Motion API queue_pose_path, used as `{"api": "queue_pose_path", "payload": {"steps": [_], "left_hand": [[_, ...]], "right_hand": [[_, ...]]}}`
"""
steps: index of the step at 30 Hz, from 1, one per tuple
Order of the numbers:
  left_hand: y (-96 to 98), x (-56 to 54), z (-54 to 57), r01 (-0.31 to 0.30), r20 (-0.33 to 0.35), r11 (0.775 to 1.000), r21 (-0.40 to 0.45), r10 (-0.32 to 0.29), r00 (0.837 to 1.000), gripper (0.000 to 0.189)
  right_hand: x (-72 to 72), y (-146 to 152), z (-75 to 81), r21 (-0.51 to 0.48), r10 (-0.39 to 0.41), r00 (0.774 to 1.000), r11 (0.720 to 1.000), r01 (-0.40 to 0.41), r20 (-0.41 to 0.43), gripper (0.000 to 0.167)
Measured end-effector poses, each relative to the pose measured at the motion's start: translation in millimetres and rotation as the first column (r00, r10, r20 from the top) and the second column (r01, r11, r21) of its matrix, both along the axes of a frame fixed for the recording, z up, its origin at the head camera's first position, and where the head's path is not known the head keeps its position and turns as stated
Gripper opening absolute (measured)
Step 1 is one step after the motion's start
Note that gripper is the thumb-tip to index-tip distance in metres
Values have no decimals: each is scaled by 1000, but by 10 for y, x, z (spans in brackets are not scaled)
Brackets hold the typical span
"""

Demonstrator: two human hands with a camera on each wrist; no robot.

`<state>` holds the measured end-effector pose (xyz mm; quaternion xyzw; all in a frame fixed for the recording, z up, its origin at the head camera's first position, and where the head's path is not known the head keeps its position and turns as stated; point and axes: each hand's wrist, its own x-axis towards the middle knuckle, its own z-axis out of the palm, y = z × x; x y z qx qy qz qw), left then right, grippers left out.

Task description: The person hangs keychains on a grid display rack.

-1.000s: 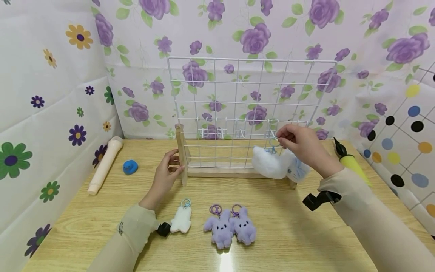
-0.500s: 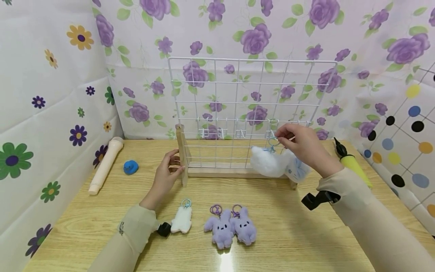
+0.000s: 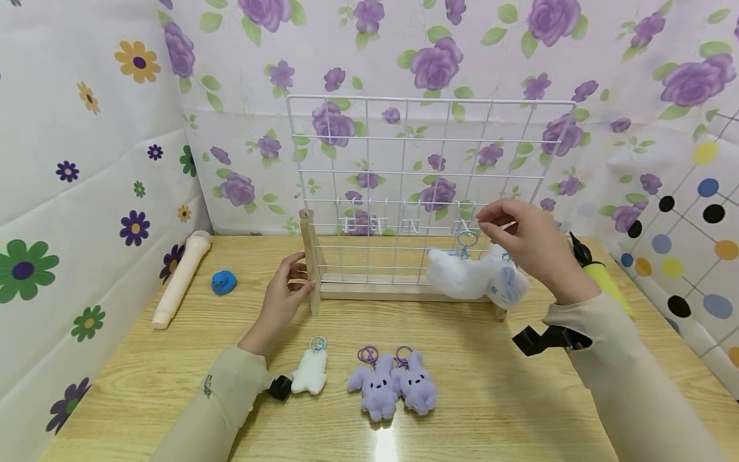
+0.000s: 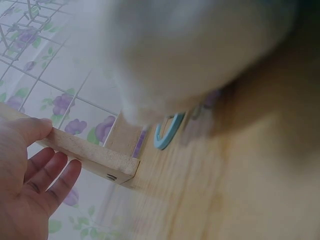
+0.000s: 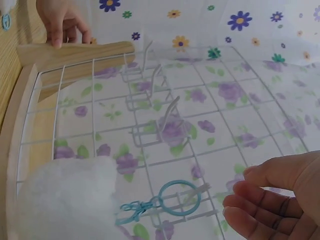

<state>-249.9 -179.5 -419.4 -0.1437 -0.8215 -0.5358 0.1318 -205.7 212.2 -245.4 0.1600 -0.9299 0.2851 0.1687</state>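
My left hand (image 3: 285, 289) holds the wooden side post (image 4: 95, 152) of a white wire grid rack (image 3: 407, 138), thumb on one face and fingers at the other. At the rack's right, my right hand (image 3: 522, 240) has loosely bent fingers with nothing between them. Beside it, a light-blue key ring (image 5: 180, 182) hangs on a wire hook, fingertips apart from it. Below that ring dangles a white plush keychain (image 3: 453, 273). Another white plush with a blue bow (image 3: 509, 287) hangs to its right, partly behind my right hand in the head view.
A white plush keychain (image 3: 310, 372) and two purple bunny keychains (image 3: 379, 388) lie in front of the rack. More wire hooks (image 3: 410, 224) line the grid. A blue toy duck (image 3: 223, 282) and a pale tube (image 3: 181, 280) lie left, a yellow-green pump (image 3: 609, 285) right.
My right hand has let go of the light-blue ring and moved slightly right and up. The white plush now hangs from the hook. My left hand stays on the post.
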Motion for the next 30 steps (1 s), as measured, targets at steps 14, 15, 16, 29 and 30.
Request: {"api": "queue_pose_path", "payload": {"steps": [14, 15, 16, 29, 30], "left_hand": [[4, -12, -17, -5, -20, 1000, 3, 5, 1000, 58], [4, -11, -18, -5, -23, 1000, 2, 5, 1000, 57], [6, -10, -17, -4, -25, 1000, -2, 4, 1000, 57], [5, -11, -22, -2, -6, 1000, 11, 2, 1000, 56], [6, -12, -23, -1, -7, 1000, 11, 1, 1000, 56]], "right_hand": [[235, -76, -55, 21, 73, 990, 997, -71, -119, 14], [247, -85, -73, 25, 79, 988, 997, -77, -130, 14], [255, -93, -90, 27, 90, 985, 996, -87, -144, 13], [344, -200, -360, 13, 214, 946, 976, -218, -243, 16], [353, -208, -384, 13, 218, 947, 975, -221, -234, 16]]}}
